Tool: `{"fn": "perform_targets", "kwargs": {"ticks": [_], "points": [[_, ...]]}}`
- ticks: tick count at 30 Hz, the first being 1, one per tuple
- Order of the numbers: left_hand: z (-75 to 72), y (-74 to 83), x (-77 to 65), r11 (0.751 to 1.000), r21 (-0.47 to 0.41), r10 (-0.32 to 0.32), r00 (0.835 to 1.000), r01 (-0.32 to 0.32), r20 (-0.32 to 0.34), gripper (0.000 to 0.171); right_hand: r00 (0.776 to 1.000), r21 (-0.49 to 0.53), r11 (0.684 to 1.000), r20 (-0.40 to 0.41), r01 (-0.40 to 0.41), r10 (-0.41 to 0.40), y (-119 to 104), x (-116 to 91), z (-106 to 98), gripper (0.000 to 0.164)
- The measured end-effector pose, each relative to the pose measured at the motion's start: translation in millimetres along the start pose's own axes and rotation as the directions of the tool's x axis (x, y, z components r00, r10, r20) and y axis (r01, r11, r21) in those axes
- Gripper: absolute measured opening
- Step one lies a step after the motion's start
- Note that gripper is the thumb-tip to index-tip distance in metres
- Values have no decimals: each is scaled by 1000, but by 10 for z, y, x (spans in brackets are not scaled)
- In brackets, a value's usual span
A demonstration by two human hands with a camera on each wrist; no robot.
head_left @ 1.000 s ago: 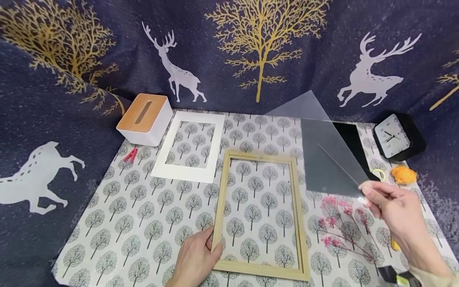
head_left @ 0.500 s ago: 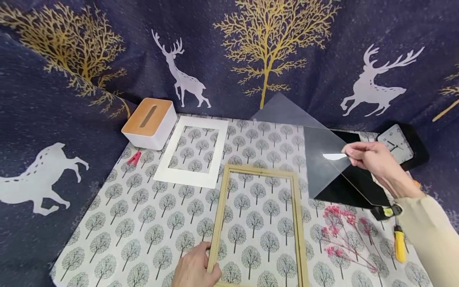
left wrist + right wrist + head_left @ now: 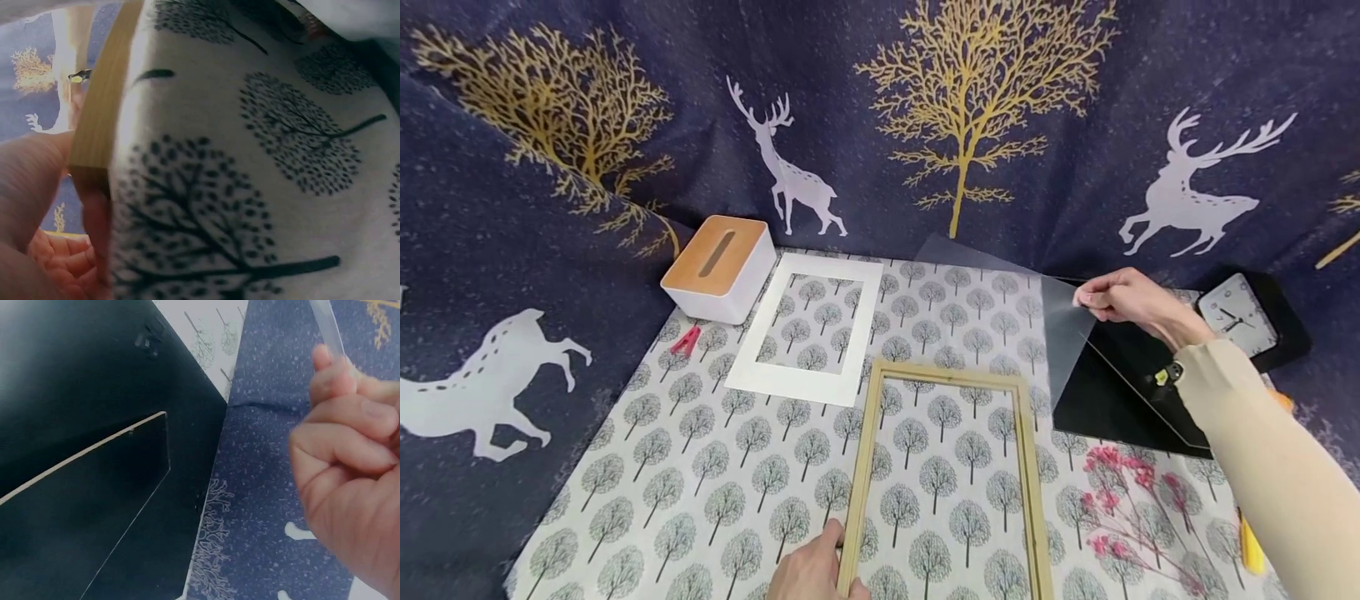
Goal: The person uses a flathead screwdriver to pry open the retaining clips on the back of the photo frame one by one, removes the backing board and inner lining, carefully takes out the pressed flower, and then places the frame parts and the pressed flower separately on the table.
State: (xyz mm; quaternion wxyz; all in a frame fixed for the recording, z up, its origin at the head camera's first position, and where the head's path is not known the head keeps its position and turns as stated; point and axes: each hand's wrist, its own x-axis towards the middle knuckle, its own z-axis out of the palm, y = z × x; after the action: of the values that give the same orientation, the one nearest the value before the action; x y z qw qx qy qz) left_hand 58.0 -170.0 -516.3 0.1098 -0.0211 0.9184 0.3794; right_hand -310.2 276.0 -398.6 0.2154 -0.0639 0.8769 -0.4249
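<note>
My left hand [image 3: 812, 571] grips the lower left side of a pale wooden picture frame [image 3: 951, 375]; in the left wrist view, thumb and fingers lie on either side of its wooden bar [image 3: 103, 112]. My right hand [image 3: 1123, 300] pinches the edge of a clear plastic sheet [image 3: 1062, 329], raised over the table's back right and overlapping the dark backdrop. Below that hand lies a black backing board [image 3: 1105, 408], partly hidden by the sheet and forearm. The right wrist view shows the fingers around the sheet's edge [image 3: 328, 325] and the board's stand flap [image 3: 94, 506].
A white mat [image 3: 793, 387] with a cut-out window lies left of the frame. Farther left are a tissue box [image 3: 718, 267] and a red letter A [image 3: 687, 342]. Pink dried flowers [image 3: 1112, 500], a yellow-handled tool [image 3: 1251, 546] and a black clock [image 3: 1240, 317] are on the right.
My right hand has carried the clear sheet left and toward the back of the table, uncovering part of the backing board. My left hand keeps holding the frame. The head view has tilted up.
</note>
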Motion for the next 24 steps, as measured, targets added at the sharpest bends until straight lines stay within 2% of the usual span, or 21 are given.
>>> {"fn": "perform_targets", "kwargs": {"ticks": [2, 4, 8, 11, 14, 18, 21, 24], "points": [[-22, -15, 7, 1000, 6, -17, 999, 17, 34, 33, 999, 7, 1000, 45, -14, 14, 2, 100, 7, 20], [-27, -33, 20, 999, 38, -19, 999, 18, 32, 32, 996, 21, 999, 82, -30, 28, -8, 207, 6, 23], [-6, -45, 39, 994, 108, 2, 999, 2, -35, 33, 993, -11, 999, 110, -35, 36, -76, 428, -11, 22], [15, -61, 45, 989, 149, 34, 996, -21, -87, 33, 995, -111, 994, 95, -16, 26, -150, 589, -17, 25], [22, -85, 55, 986, 163, 61, 992, -44, -107, 31, 998, -267, 964, 61, 9, 8, -219, 717, -16, 30], [37, -129, 70, 981, 178, 102, 984, -76, -144, 31, 998, -445, 895, -34, 27, -47, -286, 840, 22, 28], [50, -149, 75, 977, 198, 122, 973, -83, -194, 29, 990, -503, 864, -101, 32, -95, -303, 931, 83, 25], [58, -167, 93, 971, 223, 145, 957, -89, -250, 29, 981, -529, 848, -145, 34, -130, -297, 1019, 152, 25]]}}
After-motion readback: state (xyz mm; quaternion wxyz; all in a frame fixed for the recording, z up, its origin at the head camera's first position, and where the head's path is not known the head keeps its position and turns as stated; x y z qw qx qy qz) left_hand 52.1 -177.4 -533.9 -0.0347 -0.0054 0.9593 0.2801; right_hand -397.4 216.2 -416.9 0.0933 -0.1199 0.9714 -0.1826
